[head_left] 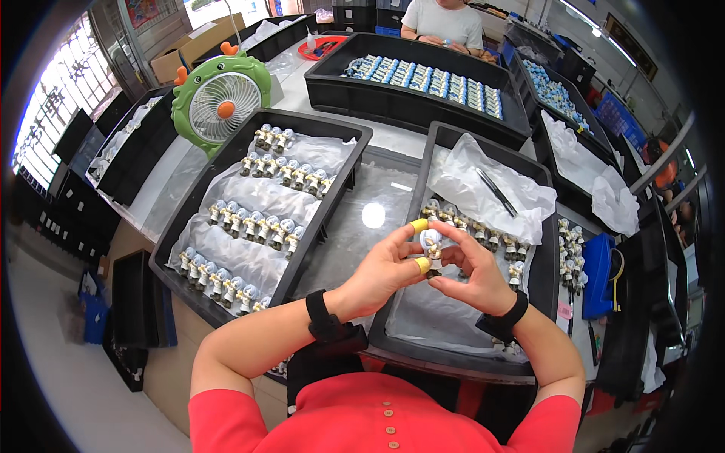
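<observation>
Both my hands meet over the front of the right black tray [545, 266]. A small figurine [432, 246] with a pale round head and grey body sits between them. My left hand [385, 268], with yellow finger cots on thumb and forefinger, pinches it from the left. My right hand [472, 273] grips it from the right and below. Each wrist wears a black band. More such figurines [498, 240] stand in rows on clear plastic in that tray, just beyond my hands.
A left black tray [168, 243] holds several rows of figurines [257, 224] on plastic. A green desk fan [219, 98] stands behind it. Farther back a large tray [362, 92] holds blue-and-white pieces, and another person [445, 23] sits there. Tweezers [496, 192] lie on a plastic bag.
</observation>
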`<control>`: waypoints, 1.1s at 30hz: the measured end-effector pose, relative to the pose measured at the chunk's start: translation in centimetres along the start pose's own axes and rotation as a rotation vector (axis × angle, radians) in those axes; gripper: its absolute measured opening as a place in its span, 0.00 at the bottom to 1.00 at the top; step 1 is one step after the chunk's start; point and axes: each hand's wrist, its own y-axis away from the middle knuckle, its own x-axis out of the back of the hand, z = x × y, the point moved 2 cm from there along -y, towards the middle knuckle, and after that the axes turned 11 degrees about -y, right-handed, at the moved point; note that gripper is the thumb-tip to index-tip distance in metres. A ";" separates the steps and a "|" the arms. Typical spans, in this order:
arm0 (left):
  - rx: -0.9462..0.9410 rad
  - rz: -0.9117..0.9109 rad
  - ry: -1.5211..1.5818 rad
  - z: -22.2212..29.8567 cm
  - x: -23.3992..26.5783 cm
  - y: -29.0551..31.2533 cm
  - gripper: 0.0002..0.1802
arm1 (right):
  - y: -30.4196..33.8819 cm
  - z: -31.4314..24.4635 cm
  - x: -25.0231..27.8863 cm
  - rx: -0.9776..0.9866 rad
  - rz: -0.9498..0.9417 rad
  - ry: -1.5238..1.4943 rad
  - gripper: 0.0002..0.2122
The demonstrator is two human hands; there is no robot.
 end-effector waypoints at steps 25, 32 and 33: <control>-0.043 -0.034 -0.021 0.0 0.1 -0.2 0.37 | -0.1 -0.1 0.4 -0.104 -0.031 -0.204 0.37; -0.085 -0.017 -0.047 0.3 -0.4 -0.1 0.36 | 0.0 -0.3 0.3 0.009 -0.009 -0.014 0.37; -0.099 -0.007 -0.072 0.3 -0.5 0.0 0.35 | 0.0 -0.8 0.2 0.096 -0.010 0.180 0.37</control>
